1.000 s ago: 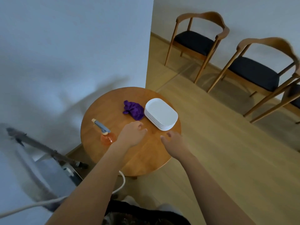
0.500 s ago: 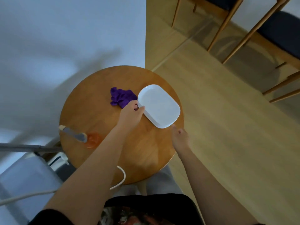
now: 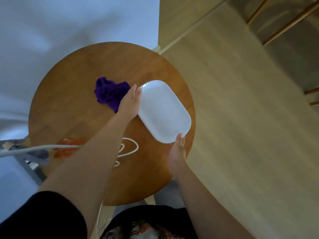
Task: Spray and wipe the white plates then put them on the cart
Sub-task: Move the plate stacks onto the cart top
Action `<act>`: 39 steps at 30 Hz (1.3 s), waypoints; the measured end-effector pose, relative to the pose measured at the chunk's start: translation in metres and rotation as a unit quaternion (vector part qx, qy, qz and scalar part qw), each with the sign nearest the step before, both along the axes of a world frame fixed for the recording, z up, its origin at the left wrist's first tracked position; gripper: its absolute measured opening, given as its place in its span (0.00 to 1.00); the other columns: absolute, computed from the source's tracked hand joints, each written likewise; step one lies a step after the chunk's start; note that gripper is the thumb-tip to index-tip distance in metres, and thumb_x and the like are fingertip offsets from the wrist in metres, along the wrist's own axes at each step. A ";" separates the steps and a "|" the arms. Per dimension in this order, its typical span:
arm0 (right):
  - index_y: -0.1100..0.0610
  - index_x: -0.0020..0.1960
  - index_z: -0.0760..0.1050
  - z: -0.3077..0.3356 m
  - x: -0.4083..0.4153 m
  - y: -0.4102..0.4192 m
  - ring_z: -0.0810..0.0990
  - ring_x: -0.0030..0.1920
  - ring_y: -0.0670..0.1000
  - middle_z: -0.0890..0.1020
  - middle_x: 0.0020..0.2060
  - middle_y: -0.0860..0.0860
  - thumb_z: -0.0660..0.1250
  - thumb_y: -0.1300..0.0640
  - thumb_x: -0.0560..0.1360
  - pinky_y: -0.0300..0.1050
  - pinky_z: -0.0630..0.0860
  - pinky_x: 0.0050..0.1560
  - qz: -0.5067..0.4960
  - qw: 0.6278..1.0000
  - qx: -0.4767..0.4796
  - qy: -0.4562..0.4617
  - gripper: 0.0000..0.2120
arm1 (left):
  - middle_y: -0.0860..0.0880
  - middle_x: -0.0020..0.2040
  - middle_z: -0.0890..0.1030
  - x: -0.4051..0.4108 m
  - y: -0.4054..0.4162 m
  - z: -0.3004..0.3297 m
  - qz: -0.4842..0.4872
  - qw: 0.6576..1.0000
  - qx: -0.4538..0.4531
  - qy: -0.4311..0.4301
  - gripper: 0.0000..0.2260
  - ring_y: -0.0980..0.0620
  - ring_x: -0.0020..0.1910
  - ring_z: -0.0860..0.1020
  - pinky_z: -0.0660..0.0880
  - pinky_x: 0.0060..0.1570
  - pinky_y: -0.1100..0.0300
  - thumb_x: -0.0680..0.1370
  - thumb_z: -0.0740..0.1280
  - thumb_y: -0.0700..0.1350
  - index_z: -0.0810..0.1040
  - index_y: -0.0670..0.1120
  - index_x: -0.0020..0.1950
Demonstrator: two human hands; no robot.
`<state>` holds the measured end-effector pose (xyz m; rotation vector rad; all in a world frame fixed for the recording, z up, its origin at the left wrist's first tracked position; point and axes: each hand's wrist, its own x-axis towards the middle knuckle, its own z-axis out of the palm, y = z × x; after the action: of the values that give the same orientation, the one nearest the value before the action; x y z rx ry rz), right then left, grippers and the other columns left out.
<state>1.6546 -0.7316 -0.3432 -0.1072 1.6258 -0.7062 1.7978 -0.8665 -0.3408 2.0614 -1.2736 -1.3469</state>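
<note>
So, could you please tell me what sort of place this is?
Probably a dining or waiting room: a round wooden table holding white plates, pale wood flooring, and wooden chair legs by the wall.

We see glossy, smooth white oblong plates (image 3: 164, 111), a soft crumpled purple cloth (image 3: 110, 95), and a round, satin-smooth brown wooden tabletop (image 3: 72, 94).

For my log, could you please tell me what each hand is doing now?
Left hand: open, straight fingers against the white plates.
Right hand: open, fingertips at the plates' near end.
</note>
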 end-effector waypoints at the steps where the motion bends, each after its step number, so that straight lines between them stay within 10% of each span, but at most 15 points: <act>1: 0.38 0.75 0.44 0.000 0.001 -0.001 0.55 0.75 0.51 0.55 0.75 0.44 0.42 0.37 0.79 0.57 0.56 0.73 -0.006 1.000 -0.002 -0.002 0.25 | 0.47 0.63 0.75 -0.002 -0.002 -0.004 0.001 1.000 0.003 0.012 0.21 0.47 0.65 0.71 0.66 0.62 0.56 0.82 0.51 0.56 0.71 0.45 0.67; 7: 0.37 0.75 0.42 -0.002 -0.004 -0.013 0.52 0.75 0.50 0.54 0.75 0.42 0.42 0.40 0.81 0.56 0.54 0.74 -0.014 1.000 -0.023 0.004 0.24 | 0.53 0.51 0.75 -0.004 0.003 -0.014 0.063 0.998 0.012 0.005 0.16 0.54 0.50 0.74 0.67 0.50 0.60 0.83 0.51 0.47 0.70 0.46 0.67; 14: 0.49 0.70 0.64 -0.007 -0.054 -0.064 0.71 0.65 0.52 0.73 0.64 0.49 0.44 0.45 0.82 0.56 0.68 0.67 0.080 0.988 -0.053 0.120 0.22 | 0.53 0.56 0.74 -0.011 0.035 -0.007 0.115 0.993 0.010 0.028 0.17 0.55 0.54 0.72 0.69 0.53 0.58 0.83 0.50 0.46 0.66 0.51 0.71; 20: 0.53 0.49 0.64 -0.007 -0.086 -0.124 0.66 0.44 0.52 0.69 0.43 0.49 0.48 0.47 0.80 0.43 0.64 0.35 0.196 0.963 -0.030 0.185 0.12 | 0.56 0.50 0.75 -0.021 0.053 -0.015 0.194 0.978 0.044 0.067 0.17 0.56 0.51 0.74 0.71 0.46 0.62 0.82 0.55 0.47 0.66 0.50 0.71; 23: 0.50 0.52 0.67 -0.008 -0.090 -0.145 0.67 0.48 0.51 0.70 0.48 0.49 0.48 0.45 0.80 0.42 0.65 0.40 0.225 0.957 -0.035 0.181 0.13 | 0.51 0.58 0.74 -0.016 0.038 -0.021 0.249 0.956 0.103 0.115 0.20 0.50 0.62 0.72 0.70 0.65 0.49 0.80 0.56 0.55 0.67 0.51 0.71; 28: 0.55 0.64 0.71 -0.009 -0.086 -0.151 0.73 0.58 0.51 0.75 0.57 0.48 0.48 0.44 0.81 0.45 0.68 0.57 0.214 0.965 -0.035 0.145 0.22 | 0.53 0.49 0.76 -0.023 0.030 -0.020 0.339 0.912 0.168 0.159 0.13 0.52 0.56 0.74 0.69 0.66 0.49 0.79 0.55 0.62 0.70 0.54 0.47; 39: 0.52 0.67 0.69 0.006 -0.061 -0.151 0.73 0.59 0.52 0.74 0.63 0.50 0.48 0.40 0.81 0.45 0.67 0.56 0.246 0.963 -0.044 0.105 0.24 | 0.50 0.54 0.79 -0.007 0.059 0.000 0.397 0.897 0.120 0.152 0.18 0.49 0.56 0.76 0.73 0.62 0.48 0.80 0.54 0.60 0.74 0.52 0.60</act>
<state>1.5932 -0.8828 -0.3370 -0.6471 1.6766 -0.3886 1.7910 -0.8073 -0.3409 2.0469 -0.0786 -1.3584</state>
